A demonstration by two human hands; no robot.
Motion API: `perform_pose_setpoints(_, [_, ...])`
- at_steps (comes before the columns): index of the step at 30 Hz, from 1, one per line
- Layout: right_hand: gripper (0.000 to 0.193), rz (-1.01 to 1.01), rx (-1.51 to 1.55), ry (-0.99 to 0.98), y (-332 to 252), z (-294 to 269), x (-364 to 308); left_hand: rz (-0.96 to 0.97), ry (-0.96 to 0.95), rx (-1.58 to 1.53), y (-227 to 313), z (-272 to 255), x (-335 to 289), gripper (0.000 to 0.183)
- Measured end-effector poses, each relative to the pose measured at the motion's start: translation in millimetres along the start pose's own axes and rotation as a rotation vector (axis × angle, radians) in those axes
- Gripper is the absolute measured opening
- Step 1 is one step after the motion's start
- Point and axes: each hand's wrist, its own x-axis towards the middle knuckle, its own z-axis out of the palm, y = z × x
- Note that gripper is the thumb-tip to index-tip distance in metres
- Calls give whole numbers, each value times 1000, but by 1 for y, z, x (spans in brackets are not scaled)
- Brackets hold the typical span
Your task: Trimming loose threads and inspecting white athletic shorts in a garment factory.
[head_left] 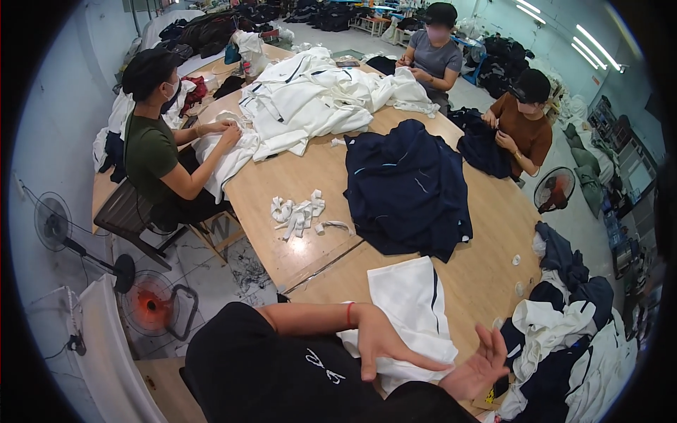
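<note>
No text can be read clearly: white looping characters (326,366) mark the wearer's black shirt (261,377), beside the tabletop (493,261).

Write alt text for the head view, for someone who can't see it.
The left hand extends over a white garment, the right hand open beside it, at a table. Farther along lie white strips, navy cloth and a white heap; three co-workers are around the table.
</note>
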Motion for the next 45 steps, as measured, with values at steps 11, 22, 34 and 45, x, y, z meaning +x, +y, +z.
perform_pose_setpoints(11, [53,-41,-97,65,17,12,-10,-152,168,296,-34,9,-20,96])
perform_pose_setpoints(22, [21,-239,-471,248,64,-90,-35,-509,1380,354,-45,-7,-62,32])
perform_pose_setpoints(34, [123,874,-1341,-396,113,-85,-111,-1268,959,817,-109,61,-125,64])
perform_pose_setpoints(45, [42,192,-541,107,84,-89,-4,-425,1339,70,-37,-15,-92,28])
